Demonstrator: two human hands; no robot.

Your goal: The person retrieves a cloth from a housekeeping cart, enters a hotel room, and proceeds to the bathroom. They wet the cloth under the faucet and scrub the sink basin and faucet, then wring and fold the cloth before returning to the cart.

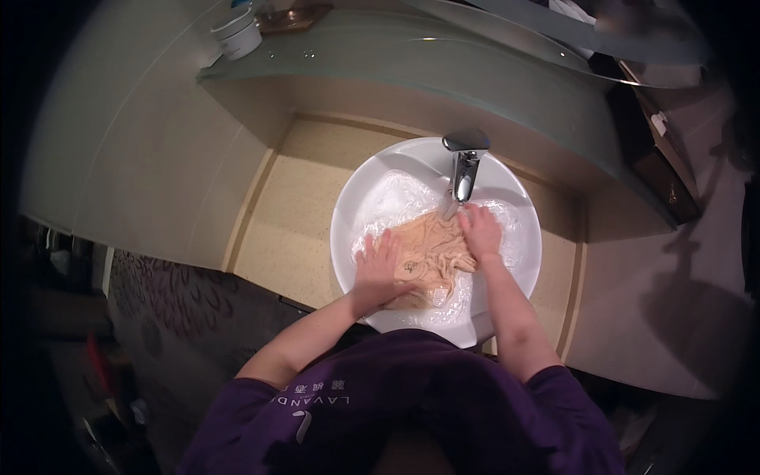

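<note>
A wet, peach-coloured cloth (424, 243) lies crumpled in a round white washbasin (345, 208), with a small pale label near its lower edge. Water runs from the chrome tap (464, 172) onto the cloth's upper edge. My left hand (380, 267) rests on the cloth's left side, fingers spread and pointing away from me. On the opposite side, my right hand (482, 231) touches the cloth's right edge, its fingertips close under the tap. Whether the right fingers pinch the fabric cannot be made out. Rippling water surrounds the cloth in the bowl.
The basin sits on a beige stone counter (291, 202) with raised edges. A curved, greenish glass shelf (380, 59) spans the wall behind the tap. On it stand a white cup (237, 35) and a brown tray (294, 18) at left, and a dark box (653, 148) at right.
</note>
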